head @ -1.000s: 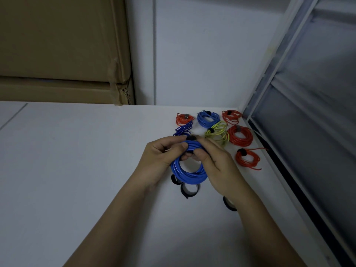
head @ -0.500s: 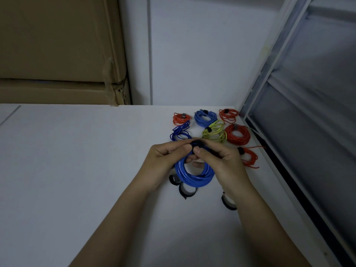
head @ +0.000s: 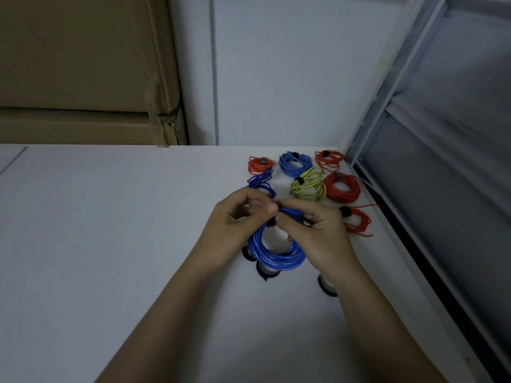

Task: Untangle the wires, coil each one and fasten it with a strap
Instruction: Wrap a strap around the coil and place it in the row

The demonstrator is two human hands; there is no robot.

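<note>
— What were the hands doing?
— Left hand (head: 240,217) and right hand (head: 315,230) both pinched the black strap (head: 271,223) atop the blue coil (head: 276,252), just above the white table (head: 110,230).
— And round them?
— Finished coils (head: 341,187) crowded the far right corner by the window frame (head: 367,150); loose straps (head: 265,273) lay just beneath. Bare tabletop stretched left toward the cardboard boxes (head: 83,78).

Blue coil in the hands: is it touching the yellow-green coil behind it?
Apart. The head view shows bare white table between the held blue coil and the yellow-green coil; both hands grip the blue one near its top.
</note>
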